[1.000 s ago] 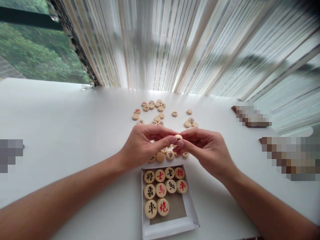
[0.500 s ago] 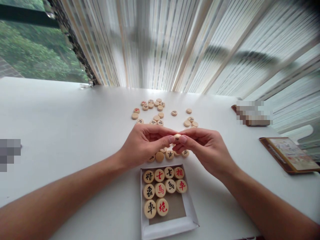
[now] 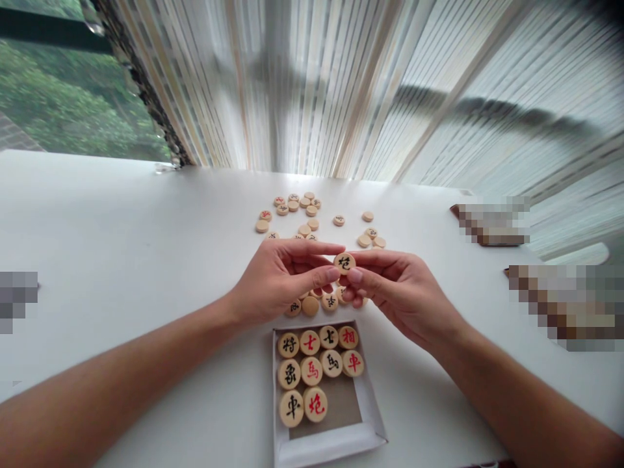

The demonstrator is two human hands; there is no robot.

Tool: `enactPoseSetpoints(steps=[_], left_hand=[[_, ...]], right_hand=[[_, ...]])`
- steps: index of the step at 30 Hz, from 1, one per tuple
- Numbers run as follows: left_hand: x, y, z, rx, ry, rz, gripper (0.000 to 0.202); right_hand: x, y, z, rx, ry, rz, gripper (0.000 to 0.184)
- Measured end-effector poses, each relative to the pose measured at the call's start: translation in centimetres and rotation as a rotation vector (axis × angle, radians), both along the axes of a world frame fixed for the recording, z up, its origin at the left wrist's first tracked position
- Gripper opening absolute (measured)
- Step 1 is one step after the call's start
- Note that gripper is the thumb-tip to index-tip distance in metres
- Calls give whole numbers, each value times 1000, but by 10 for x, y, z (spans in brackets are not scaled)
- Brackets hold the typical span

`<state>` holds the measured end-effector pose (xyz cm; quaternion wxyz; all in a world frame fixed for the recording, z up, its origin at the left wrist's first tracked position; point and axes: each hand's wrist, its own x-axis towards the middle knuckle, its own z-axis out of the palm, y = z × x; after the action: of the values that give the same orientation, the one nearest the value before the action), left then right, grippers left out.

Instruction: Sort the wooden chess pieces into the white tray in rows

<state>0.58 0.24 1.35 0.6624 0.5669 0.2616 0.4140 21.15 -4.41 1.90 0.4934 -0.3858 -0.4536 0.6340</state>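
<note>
A round wooden xiangqi piece (image 3: 344,263) with a black character is pinched between my two hands, its marked face turned toward me. My left hand (image 3: 283,276) closes thumb and fingers on its left edge. On its right edge, the thumb and fingers of my right hand (image 3: 394,279) are closed. Below the hands sits a white open box (image 3: 331,439) holding rows of pieces, among them a red-marked piece (image 3: 316,404) and a black-marked one (image 3: 291,407). Part of the box's grey floor shows at its lower right. Several loose pieces lie under and behind my hands, partly hidden.
Scattered pieces (image 3: 311,211) spread over the white table (image 3: 146,260) toward the striped curtain (image 3: 292,97). A small group of pieces (image 3: 371,238) lies at the back right. Two brown-edged flat objects (image 3: 529,302), partly pixelated, rest on the right side.
The piece between my fingers has turned from edge-on to face me, so its black character now shows. Both hands stay in nearly the same place.
</note>
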Motion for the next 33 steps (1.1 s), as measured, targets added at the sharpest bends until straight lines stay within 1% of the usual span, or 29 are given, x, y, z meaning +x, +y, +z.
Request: enactPoseSetpoints(steps=[4, 9, 12, 16, 19, 22, 27, 31, 33], left_hand=[[-1, 0, -1, 8, 1, -28, 35], [1, -4, -1, 76, -13, -71, 28], [2, -8, 0, 146, 22, -63, 27], [4, -12, 1, 288, 64, -47, 27], [5, -13, 1, 377, 77, -32, 27], [4, -13, 0, 425, 92, -31, 27], [2, -12, -2, 421, 99, 38, 22], [2, -11, -1, 361, 74, 38, 25], [1, -11, -1, 336, 79, 49, 25]], right_hand=[[0, 0, -1, -18, -31, -20, 29], [-2, 0, 1, 4, -104, -57, 37], [-4, -1, 3, 6, -147, -72, 38], [-6, -2, 4, -21, -186, -97, 38], [-6, -3, 4, -17, -213, -89, 37], [-6, -3, 5, 5, -233, -68, 36], [-3, -3, 5, 74, -223, -25, 31], [1, -3, -1, 96, -166, 25, 26], [2, -3, -3, 92, -150, 41, 27]])
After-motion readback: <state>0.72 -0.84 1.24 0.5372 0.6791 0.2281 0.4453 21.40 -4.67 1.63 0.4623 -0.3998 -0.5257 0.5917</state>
